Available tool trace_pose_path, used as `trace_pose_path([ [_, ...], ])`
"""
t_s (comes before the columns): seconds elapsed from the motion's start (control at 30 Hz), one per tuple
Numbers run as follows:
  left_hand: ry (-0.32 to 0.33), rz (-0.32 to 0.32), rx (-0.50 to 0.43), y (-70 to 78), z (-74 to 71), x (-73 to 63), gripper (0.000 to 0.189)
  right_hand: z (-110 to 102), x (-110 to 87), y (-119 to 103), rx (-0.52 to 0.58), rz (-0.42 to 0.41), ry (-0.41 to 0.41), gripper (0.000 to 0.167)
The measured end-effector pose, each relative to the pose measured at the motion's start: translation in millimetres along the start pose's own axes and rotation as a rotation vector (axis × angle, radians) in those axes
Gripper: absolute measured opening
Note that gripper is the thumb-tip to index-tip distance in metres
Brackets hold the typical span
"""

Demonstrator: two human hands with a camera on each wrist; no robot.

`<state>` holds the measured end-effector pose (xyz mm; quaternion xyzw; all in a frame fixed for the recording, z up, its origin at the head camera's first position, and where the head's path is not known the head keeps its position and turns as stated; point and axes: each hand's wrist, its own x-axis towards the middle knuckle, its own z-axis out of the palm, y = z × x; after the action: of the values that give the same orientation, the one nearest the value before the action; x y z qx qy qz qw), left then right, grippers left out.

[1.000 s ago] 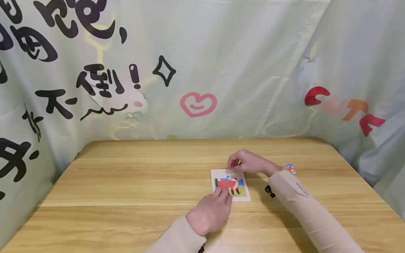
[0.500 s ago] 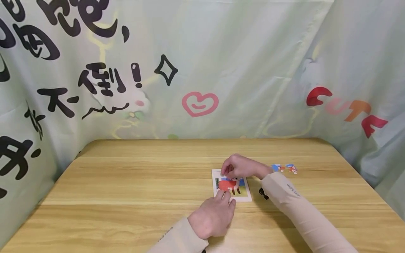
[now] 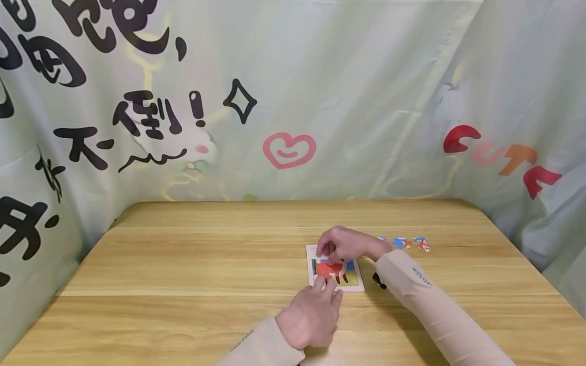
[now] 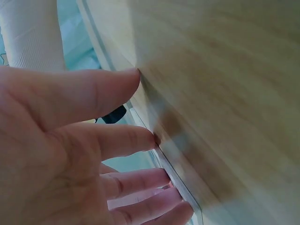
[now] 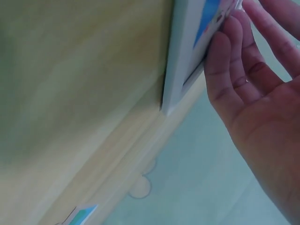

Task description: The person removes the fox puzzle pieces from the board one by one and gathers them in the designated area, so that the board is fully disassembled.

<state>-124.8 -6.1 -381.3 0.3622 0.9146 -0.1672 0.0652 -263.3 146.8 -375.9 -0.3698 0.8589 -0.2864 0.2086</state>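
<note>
A small picture puzzle (image 3: 351,277) in a white frame lies on the table, showing a red-bodied animal on blue and yellow-green. My left hand (image 3: 312,314) rests fingertips on its near edge, the fingers stretched in the left wrist view along the frame's rim (image 4: 180,185). Over the puzzle's upper left part, my right hand (image 3: 340,243) has its fingers bent and thumb close, pinching what looks like a puzzle piece mostly hidden by the fingers. In the right wrist view these fingers (image 5: 219,61) meet the picture inside the white frame (image 5: 176,65).
Loose puzzle pieces (image 3: 421,244) in blue, white and orange lie in a row right of the puzzle, partly behind the right wrist. A black wrist piece (image 3: 379,281) shows under the right sleeve. Behind the wooden table (image 3: 183,254) hangs a printed curtain (image 3: 357,101).
The right hand has moved left and slightly down from the puzzle's top edge onto its upper left part, uncovering more loose pieces. The left hand has shifted slightly right and stays at the near edge.
</note>
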Motion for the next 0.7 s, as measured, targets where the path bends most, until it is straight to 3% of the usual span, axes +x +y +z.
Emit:
trace_pose_path([
  [0.37,0.000,0.036,-0.020,-0.2,-1.7,2.2,0.069,7.5,-0.2,-4.9,-0.025,0.004,0.019,0.014],
  [0.7,-0.012,0.055,-0.131,-7.1,-2.6,2.3,0.080,7.7,0.1,-8.0,-0.027,0.004,-0.001,0.019],
])
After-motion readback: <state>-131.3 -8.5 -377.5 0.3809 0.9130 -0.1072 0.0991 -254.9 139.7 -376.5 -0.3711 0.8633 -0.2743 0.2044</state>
